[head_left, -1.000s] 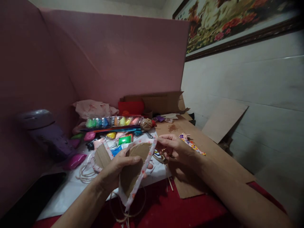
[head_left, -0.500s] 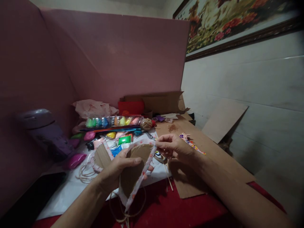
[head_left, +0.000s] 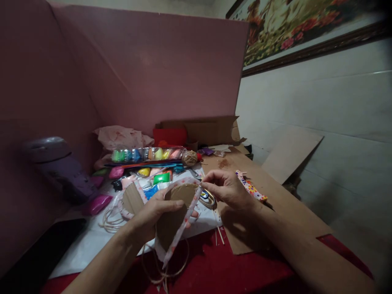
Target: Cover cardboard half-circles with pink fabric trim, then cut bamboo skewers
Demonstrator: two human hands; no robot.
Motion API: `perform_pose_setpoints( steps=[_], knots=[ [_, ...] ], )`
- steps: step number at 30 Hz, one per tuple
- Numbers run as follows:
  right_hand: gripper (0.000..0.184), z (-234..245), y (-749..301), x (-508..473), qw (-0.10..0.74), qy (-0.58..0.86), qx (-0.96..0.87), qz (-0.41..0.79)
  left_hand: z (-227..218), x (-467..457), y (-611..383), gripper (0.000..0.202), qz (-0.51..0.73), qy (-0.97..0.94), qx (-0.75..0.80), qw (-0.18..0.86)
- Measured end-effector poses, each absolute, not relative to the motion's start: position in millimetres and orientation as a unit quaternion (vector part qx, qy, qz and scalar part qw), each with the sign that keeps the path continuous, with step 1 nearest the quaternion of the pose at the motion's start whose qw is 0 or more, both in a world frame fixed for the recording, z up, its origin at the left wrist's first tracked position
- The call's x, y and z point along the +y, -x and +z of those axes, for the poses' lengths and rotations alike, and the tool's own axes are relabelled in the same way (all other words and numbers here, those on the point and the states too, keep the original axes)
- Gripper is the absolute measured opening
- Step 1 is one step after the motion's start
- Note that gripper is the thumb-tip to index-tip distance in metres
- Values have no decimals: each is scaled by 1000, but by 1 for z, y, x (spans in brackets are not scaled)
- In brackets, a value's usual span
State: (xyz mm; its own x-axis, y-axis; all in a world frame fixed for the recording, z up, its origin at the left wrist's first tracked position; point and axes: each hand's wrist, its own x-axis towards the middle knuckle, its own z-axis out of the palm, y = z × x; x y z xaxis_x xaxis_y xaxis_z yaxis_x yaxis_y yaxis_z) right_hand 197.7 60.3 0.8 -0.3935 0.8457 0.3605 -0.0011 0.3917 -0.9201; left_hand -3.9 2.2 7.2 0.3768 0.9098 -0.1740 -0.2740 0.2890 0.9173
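My left hand (head_left: 159, 214) grips a rounded cardboard piece (head_left: 172, 222), thumb on its face and fingers behind it. White fabric with pink spots (head_left: 180, 230) wraps the edge of the cardboard. With thumb and index finger pressed together, my right hand (head_left: 225, 190) pinches the fabric at the upper right edge. Twine (head_left: 165, 275) hangs in loops below the piece. Beside my left hand lies a second cardboard piece (head_left: 132, 199) edged in similar fabric, with twine (head_left: 108, 220) at its left. Scissors (head_left: 211, 200) lie partly hidden behind my right hand.
Packs of coloured clay (head_left: 147, 155) and a ball of twine (head_left: 190, 158) lie at the back. A purple bottle (head_left: 59, 167) and a black flat object (head_left: 45, 253) are at left. Cardboard sheets (head_left: 294, 208) and a patterned glue gun-like item (head_left: 251, 187) sit at right.
My right hand has shifted slightly, its fingers still at the fabric edge, and more of the scissors shows. My left hand keeps its hold. The view has moved a little.
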Motion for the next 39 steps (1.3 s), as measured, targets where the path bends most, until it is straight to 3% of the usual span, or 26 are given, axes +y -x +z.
perform_pose_setpoints(
  steps=[9, 21, 25, 30, 33, 35, 39],
  knots=[
    [10, -2, -202, 61, 457, 250, -827, 211, 15, 1, 0, 54, 421, -418, 380, 710],
    [14, -7, -197, 53, 454, 227, -855, 107, 8, 2, 2, 49, 447, -412, 355, 710],
    [21, -12, -195, 50, 434, 225, -871, 47, 6, 3, 3, 45, 463, -404, 358, 703],
    [45, -18, -193, 47, 406, 221, -884, -67, 7, 2, 3, 44, 473, -386, 358, 707],
    [44, -20, -192, 47, 405, 216, -879, -131, 8, 1, 3, 42, 473, -382, 352, 712],
    [43, -21, -192, 48, 412, 223, -876, -117, 8, 1, 3, 43, 473, -382, 350, 713],
    [45, -19, -192, 48, 521, 232, -820, 60, 7, 2, 4, 48, 472, -392, 340, 713]
  ],
)
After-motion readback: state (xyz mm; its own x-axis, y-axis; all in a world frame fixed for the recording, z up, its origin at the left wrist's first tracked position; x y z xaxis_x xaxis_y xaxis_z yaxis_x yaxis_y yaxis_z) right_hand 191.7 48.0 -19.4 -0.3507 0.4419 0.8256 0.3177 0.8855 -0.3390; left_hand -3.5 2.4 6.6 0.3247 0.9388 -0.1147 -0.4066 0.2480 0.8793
